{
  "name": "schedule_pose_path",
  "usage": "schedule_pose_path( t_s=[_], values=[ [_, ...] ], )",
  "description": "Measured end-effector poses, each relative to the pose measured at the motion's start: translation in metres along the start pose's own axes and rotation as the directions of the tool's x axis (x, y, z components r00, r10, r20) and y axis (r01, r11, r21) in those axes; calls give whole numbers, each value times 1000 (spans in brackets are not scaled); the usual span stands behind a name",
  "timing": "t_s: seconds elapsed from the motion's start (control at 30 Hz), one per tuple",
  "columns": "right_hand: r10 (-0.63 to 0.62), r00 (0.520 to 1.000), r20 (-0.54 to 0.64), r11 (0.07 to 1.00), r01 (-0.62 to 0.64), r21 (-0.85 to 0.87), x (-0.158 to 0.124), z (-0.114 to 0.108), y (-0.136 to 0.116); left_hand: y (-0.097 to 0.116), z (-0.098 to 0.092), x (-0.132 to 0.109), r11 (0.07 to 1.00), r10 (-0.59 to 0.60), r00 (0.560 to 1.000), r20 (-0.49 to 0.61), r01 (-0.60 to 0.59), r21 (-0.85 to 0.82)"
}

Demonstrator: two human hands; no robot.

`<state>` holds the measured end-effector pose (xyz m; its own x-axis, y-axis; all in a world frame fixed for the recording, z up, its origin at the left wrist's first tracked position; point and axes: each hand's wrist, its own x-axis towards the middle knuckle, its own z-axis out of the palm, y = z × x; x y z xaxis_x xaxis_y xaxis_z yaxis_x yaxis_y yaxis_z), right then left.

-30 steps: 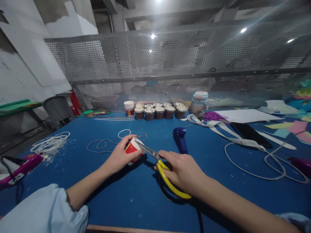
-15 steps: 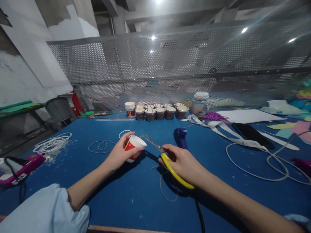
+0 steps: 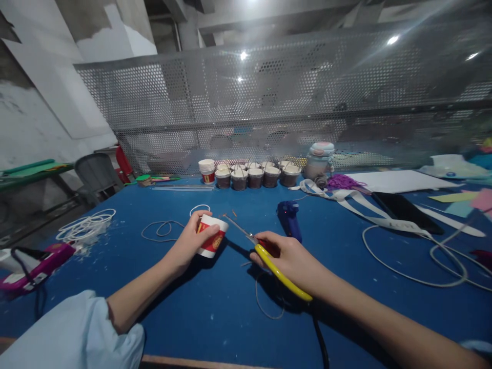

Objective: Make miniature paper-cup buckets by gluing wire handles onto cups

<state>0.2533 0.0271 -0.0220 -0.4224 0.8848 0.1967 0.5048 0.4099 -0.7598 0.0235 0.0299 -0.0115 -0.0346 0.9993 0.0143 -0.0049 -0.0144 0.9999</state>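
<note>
A red and white paper cup is held in my left hand, fingers wrapped round its side and thumb across the front. The cup leans, with its rim up. My right hand grips yellow-handled scissors, whose thin metal blades point up and left, their tips close to the cup's rim. Small brown bits lie just past the blade tips. Under the right hand a thin grey cord curls on the blue table.
Behind the hands stand several dark cups with handles, a stack of paper cups and a bottle. A blue glue gun lies right of centre. White cord is at left; ribbon and a black phone are at right.
My left hand has turned the cup, so its opening no longer faces the scissors and more of its printed side shows. The blades look closer together.
</note>
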Motion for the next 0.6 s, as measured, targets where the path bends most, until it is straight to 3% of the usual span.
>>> schedule_pose_path(
  t_s=[0.17,0.43,0.6],
  values=[
    [3,1000,2,1000,-3,6,0,0,-1,0,-3,2,992,-46,998,36,50,-112],
    [2,1000,-12,1000,-1,27,-2,-1,-3,-6,-6,7,997,82,995,-62,-82,3],
    [-59,996,-59,993,53,-105,0,-4,-3,-8,-8,10,997,55,997,-50,-57,-48]
  ],
)
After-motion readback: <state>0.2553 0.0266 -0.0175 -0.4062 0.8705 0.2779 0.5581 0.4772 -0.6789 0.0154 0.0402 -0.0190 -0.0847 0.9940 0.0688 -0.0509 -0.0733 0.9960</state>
